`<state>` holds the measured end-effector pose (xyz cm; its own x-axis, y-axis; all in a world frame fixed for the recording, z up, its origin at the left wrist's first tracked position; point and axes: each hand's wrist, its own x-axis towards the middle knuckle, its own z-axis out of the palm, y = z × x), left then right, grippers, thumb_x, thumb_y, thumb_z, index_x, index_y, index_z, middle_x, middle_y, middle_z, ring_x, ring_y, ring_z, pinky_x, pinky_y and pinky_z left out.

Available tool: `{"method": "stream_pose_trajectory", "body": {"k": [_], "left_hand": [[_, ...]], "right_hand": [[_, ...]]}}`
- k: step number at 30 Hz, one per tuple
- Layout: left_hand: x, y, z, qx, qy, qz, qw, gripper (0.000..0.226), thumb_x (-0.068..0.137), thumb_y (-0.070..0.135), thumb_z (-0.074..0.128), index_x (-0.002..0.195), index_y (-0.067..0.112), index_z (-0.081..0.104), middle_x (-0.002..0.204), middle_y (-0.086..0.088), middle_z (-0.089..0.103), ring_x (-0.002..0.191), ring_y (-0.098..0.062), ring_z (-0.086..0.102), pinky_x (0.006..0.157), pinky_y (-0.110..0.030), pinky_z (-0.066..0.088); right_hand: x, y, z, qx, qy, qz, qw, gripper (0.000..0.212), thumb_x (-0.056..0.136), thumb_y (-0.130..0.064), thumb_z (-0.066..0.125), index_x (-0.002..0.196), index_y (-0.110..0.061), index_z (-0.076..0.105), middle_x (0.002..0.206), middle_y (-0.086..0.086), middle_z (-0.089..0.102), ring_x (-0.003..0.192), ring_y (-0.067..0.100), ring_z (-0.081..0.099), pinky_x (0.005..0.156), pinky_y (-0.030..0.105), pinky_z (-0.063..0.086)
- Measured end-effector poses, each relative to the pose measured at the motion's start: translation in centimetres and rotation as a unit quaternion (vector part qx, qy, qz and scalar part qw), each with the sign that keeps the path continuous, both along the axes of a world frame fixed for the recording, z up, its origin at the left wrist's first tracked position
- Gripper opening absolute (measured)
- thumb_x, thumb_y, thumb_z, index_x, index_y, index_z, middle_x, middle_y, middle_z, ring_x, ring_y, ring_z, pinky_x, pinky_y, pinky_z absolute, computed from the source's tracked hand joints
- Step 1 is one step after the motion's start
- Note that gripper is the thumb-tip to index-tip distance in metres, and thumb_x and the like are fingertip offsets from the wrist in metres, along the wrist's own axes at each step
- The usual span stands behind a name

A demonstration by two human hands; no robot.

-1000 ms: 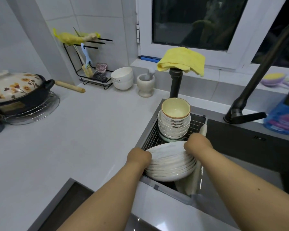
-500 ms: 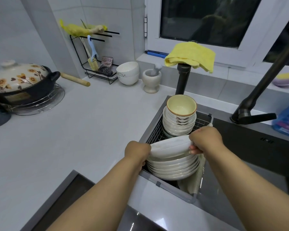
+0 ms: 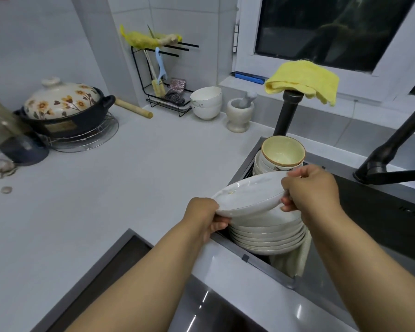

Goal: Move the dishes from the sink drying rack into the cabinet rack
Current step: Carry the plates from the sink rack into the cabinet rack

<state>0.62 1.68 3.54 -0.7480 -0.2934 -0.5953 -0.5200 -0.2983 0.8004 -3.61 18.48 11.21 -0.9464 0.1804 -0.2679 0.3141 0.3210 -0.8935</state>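
Head view: both hands hold one white plate [image 3: 248, 196], tilted w/ its right edge higher, lifted just above the stack of plates [image 3: 268, 236] in the sink drying rack [image 3: 243, 174]. Left hand [image 3: 205, 218] grips the plate's near-left rim, thumb on top, fingers curled under. Right hand [image 3: 310, 190] pinches the right rim, thumb on top and fingers below. Stack sits at the near end of the rack; behind it, at the far end, a stack of bowls [image 3: 279, 160], top one cream-yellow inside w/ a brown rim. A pale cloth [image 3: 295, 258] hangs at the stack's near-right side. Right of the rack, the dark sink [image 3: 379, 216] and a black faucet [image 3: 391, 161]. Far side: black pipe [image 3: 288, 111] w/ a yellow cloth [image 3: 303, 80] draped on top, next to a stone mortar & pestle [image 3: 240, 113] and two nested white bowls [image 3: 206, 101] on the counter [image 3: 120, 188]. Far left: floral-lidded black pot [image 3: 62, 109] on a wire trivet [image 3: 86, 137], a wooden rolling pin [image 3: 133, 107] just right of it, a black wire rack [image 3: 162, 75] w/ brushes against the tiled wall.
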Motion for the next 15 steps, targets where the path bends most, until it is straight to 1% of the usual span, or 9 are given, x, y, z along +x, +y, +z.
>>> {"method": "stream_pose_trajectory", "body": {"k": [3,5,6,8,10,11,13,15], "left_hand": [[0.9,-1.1,0.2,-0.008,0.014,0.021,1.0,0.024,0.085,-0.004,0.034,0.08,-0.002,0.057,0.062,-0.015,0.058,0.041,-0.018,0.054,0.036,-0.022,0.043],[1.6,-1.8,0.3,-0.012,0.024,0.038,0.999,0.025,0.084,-0.005,0.033,0.083,-0.006,0.058,0.052,-0.011,0.055,0.038,-0.018,0.052,0.036,-0.022,0.041],[2.0,-2.1,0.3,-0.016,0.026,0.048,0.998,0.025,0.084,-0.005,0.033,0.085,-0.007,0.058,0.049,-0.009,0.054,0.037,-0.018,0.052,0.035,-0.022,0.04],[2.8,-3.0,0.3,-0.019,0.027,0.07,0.997,0.025,0.085,-0.004,0.033,0.089,-0.008,0.057,0.052,-0.011,0.054,0.037,-0.018,0.052,0.034,-0.022,0.039],[3.8,-4.0,0.3,-0.014,0.027,0.088,0.996,0.023,0.087,-0.004,0.034,0.093,-0.007,0.056,0.056,-0.012,0.053,0.036,-0.015,0.052,0.033,-0.02,0.038],[4.4,-4.6,0.3,-0.013,0.028,0.098,0.995,0.022,0.087,-0.004,0.034,0.09,-0.006,0.056,0.056,-0.012,0.053,0.033,-0.014,0.051,0.032,-0.019,0.037],[5.6,-5.6,0.3,-0.013,0.033,0.115,0.993,0.021,0.088,-0.003,0.034,0.083,-0.003,0.054,0.055,-0.011,0.05,0.031,-0.013,0.047,0.032,-0.019,0.035],[7.3,-6.9,0.3,-0.018,0.034,0.132,0.99,0.021,0.088,-0.002,0.034,0.08,-0.002,0.054,0.058,-0.012,0.049,0.032,-0.013,0.043,0.032,-0.018,0.034]], "right_hand": [[0.7,-1.2,0.2,-0.018,0.025,0.01,0.999,0.032,0.082,0.002,0.058,0.11,-0.012,0.055,0.066,0.012,0.06,0.046,0.019,0.056,0.041,0.027,0.052],[1.0,-2.0,0.0,-0.019,0.035,0.012,0.999,0.039,0.081,-0.001,0.061,0.117,-0.014,0.052,0.07,0.009,0.06,0.052,0.019,0.057,0.048,0.031,0.053],[1.2,-2.4,-0.2,-0.02,0.036,0.011,0.999,0.042,0.081,-0.005,0.062,0.119,-0.016,0.05,0.074,0.006,0.059,0.055,0.019,0.057,0.052,0.033,0.052],[1.6,-3.2,-0.5,-0.034,0.028,0.014,0.999,0.045,0.08,-0.016,0.063,0.122,-0.018,0.047,0.083,0.002,0.056,0.064,0.019,0.057,0.057,0.034,0.05],[2.2,-4.2,-0.7,-0.07,-0.002,0.037,0.997,0.039,0.083,-0.026,0.06,0.118,-0.017,0.047,0.089,0.003,0.056,0.069,0.022,0.057,0.06,0.035,0.05],[2.5,-4.8,-0.7,-0.098,-0.024,0.056,0.993,0.033,0.085,-0.027,0.057,0.114,-0.015,0.047,0.092,0.007,0.057,0.072,0.025,0.06,0.064,0.037,0.053],[3.2,-5.9,-0.7,-0.159,-0.065,0.09,0.981,0.021,0.09,-0.026,0.051,0.107,-0.016,0.046,0.098,0.015,0.06,0.079,0.032,0.064,0.072,0.043,0.056],[4.2,-7.6,-0.8,-0.206,-0.095,0.111,0.968,0.022,0.091,-0.022,0.048,0.112,-0.015,0.047,0.099,0.018,0.059,0.08,0.033,0.063,0.07,0.042,0.058]]}}
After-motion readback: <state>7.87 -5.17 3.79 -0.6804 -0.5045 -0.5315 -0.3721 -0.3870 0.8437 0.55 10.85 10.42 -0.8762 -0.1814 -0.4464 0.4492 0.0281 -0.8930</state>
